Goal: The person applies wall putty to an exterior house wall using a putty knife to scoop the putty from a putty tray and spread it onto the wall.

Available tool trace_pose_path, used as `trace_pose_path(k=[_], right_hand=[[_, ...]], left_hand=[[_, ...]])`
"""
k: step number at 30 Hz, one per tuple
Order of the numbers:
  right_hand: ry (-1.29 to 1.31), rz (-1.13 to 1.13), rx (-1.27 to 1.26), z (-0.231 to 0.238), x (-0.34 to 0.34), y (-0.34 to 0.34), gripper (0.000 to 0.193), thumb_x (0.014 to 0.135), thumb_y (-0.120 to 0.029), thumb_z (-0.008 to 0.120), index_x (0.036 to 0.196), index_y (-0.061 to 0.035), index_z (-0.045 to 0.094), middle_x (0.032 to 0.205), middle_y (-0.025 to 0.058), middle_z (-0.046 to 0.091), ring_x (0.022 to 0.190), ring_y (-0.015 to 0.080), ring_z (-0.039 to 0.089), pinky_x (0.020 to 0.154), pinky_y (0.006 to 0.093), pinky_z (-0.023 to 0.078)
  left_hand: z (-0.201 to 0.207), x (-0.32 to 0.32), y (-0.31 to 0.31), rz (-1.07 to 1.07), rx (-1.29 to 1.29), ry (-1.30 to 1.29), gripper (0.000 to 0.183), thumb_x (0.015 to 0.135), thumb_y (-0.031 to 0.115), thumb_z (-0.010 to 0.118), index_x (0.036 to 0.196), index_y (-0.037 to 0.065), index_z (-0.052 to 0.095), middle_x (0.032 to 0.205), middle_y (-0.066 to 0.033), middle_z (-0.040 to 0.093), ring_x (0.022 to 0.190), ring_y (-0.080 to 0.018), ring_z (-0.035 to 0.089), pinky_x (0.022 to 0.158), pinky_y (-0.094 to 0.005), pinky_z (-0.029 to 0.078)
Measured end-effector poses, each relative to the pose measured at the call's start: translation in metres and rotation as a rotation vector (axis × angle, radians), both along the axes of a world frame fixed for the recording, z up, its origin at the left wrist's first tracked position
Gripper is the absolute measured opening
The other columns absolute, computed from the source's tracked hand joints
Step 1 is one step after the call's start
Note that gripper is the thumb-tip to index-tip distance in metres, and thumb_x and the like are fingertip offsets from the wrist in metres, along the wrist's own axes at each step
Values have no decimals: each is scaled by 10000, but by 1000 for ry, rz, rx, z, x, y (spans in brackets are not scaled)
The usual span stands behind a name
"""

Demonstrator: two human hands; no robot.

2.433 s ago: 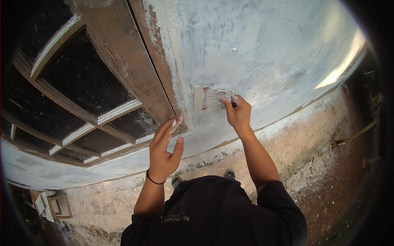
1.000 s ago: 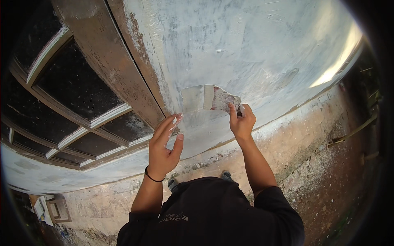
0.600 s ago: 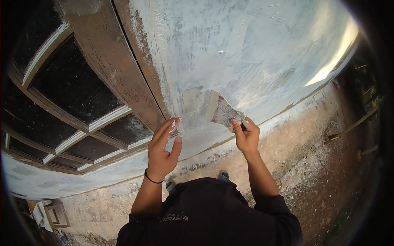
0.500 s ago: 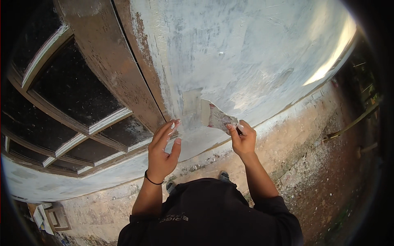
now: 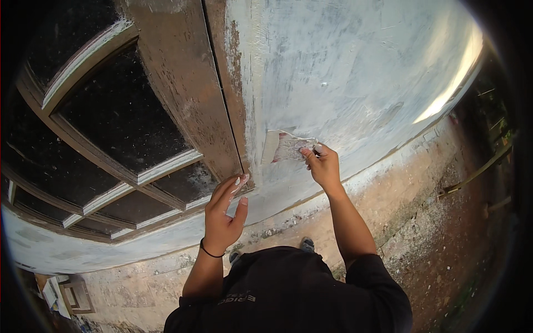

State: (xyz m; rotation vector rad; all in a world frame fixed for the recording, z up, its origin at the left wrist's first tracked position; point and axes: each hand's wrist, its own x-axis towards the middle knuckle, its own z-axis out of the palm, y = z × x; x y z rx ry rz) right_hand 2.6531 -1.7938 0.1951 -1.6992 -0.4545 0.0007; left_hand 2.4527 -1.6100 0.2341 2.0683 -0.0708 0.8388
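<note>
A wide, putty-smeared scraper is gripped by its short end in my right hand. Its broad pale edge points left and meets or nearly meets the whitish wall, close to the brown window frame. My left hand is raised below the lower corner of that frame, thumb and fingers apart, holding nothing. White paste coats its fingertips. Whether those fingertips touch the frame, I cannot tell.
Dark glass panes with brown and white bars fill the left side. Beneath the wall runs a dusty, pale ground strip. A small wooden frame lies at the lower left. Bamboo-like poles stick out at the right.
My right hand has moved the scraper up along the wall, over the darker patch beside the window frame. The view has shifted, and my left hand keeps its spread pose.
</note>
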Motion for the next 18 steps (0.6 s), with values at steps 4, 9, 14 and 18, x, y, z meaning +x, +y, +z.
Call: trace_pose_path(k=[4, 9, 14, 18], right_hand=[[-400, -231, -165, 5, -1, 16, 174, 844, -166, 714, 805, -6, 659, 623, 49, 580, 503, 113, 504, 472, 261, 415], [-609, -368, -171, -3, -3, 22, 211, 823, -171, 717, 718, -29, 602, 613, 105, 531, 511, 263, 510, 481, 342, 422], [-678, -421, -170, -9, 6, 15, 231, 836, -172, 715, 699, -22, 604, 622, 88, 555, 500, 225, 536, 468, 312, 417], [-707, -444, -179, -11, 10, 2, 246, 840, -181, 711, 692, -19, 600, 620, 91, 553, 503, 230, 537, 466, 318, 416]], left_hand=[[-1, 0, 2, 26, -7, 4, 329, 849, 8, 588, 1176, -24, 597, 1183, -170, 614, 1120, -312, 577, 957, -357, 431], [0, 4, -2, 21, 5, 1, 324, 844, 3, 589, 1167, -29, 597, 1171, -172, 617, 1104, -313, 583, 950, -364, 435], [1, 9, -10, 14, 11, -14, 317, 841, 0, 591, 1156, -32, 597, 1166, -171, 619, 1101, -314, 584, 946, -366, 438], [2, 15, -18, 5, -25, 2, 314, 838, -3, 594, 1151, -34, 597, 1166, -166, 621, 1096, -312, 584, 941, -368, 440]])
